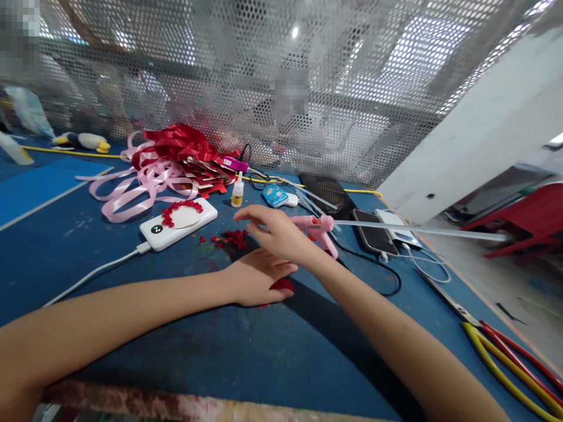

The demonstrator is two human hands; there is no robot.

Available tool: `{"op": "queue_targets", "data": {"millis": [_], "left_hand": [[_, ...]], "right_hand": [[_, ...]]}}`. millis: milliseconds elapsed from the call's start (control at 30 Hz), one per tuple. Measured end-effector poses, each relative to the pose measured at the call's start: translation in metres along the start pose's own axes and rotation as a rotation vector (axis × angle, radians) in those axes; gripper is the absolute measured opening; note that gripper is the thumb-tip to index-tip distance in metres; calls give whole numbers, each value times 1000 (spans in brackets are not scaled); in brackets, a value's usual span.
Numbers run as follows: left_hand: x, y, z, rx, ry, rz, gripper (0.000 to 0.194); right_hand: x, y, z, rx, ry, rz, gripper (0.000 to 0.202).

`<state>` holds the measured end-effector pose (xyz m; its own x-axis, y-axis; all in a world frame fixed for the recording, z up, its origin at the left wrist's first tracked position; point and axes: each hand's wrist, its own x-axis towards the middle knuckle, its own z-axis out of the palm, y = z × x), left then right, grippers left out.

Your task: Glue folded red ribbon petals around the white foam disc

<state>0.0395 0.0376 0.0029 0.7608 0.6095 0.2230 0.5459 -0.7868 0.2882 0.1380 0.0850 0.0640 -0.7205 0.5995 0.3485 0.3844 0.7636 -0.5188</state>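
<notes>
My left hand (pixel 259 278) lies low over the blue table, its fingers pointing right around a small red piece (pixel 282 285). Above and slightly beyond it is my right hand (pixel 275 230), crossing toward the left with its fingers apart and nothing visible in them. A pile of small red pieces (pixel 235 238) lies just left of my right hand. Behind my right wrist rests a pink glue gun (pixel 323 225) with a long clear stick. At the left, a white disc (pixel 185 216) edged partly with red pieces sits on a white power bank (pixel 200 221).
Red ribbons (pixel 176 146) and pink ribbon loops (pixel 127 202) lie at the back left. A small glue bottle (pixel 238 192) stands mid-table. Phone (pixel 373 232), cables and large scissors (pixel 464 313) occupy the right side. A perforated metal screen (pixel 211 70) rises behind.
</notes>
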Motion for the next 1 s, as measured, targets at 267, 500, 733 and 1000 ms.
{"op": "queue_targets", "data": {"millis": [267, 500, 733, 1000], "left_hand": [[-1, 1, -1, 2, -27, -32, 44], [-1, 1, 0, -5, -5, -10, 44], [-1, 1, 1, 31, -39, -43, 39], [-1, 3, 1, -9, -41, -49, 41]], "right_hand": [[-3, 8, 8, -231, -312, 75, 29], [-3, 11, 9, -280, -296, -4, 41], [-4, 12, 14, -256, -304, -117, 47], [-6, 13, 18, -294, -311, -78, 40]]}}
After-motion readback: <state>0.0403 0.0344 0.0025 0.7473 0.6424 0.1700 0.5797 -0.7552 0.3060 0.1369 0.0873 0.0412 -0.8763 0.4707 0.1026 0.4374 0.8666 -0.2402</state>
